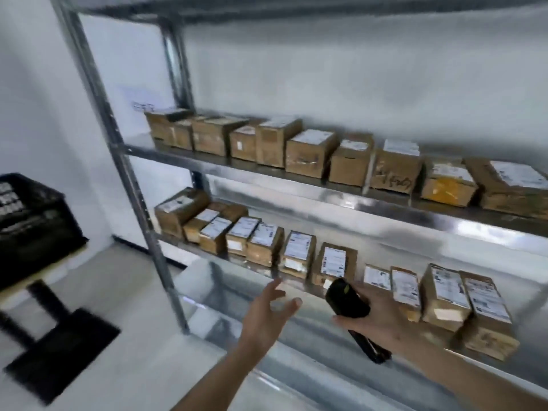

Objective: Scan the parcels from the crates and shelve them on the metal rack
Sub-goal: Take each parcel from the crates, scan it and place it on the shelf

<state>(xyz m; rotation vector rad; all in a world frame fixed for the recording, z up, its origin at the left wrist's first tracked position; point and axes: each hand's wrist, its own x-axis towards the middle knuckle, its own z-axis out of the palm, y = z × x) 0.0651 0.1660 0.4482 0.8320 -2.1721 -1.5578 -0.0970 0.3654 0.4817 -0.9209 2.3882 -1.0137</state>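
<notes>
Black crate sits far left of both hands, contents unreadable. Left hand is empty with fingers spread, just below the rack. Right hand grips the scanner. Parcels fill the two shelves above the hands. Looks between parcels: next move needs a turn left for another from the crate.

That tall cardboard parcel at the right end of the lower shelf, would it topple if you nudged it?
Probably. The tall parcel stands on end at the shelf's front edge, so a push up high could tip it. Its cardboard looks stiff, and the taped, labelled face may be a little slick.
</notes>
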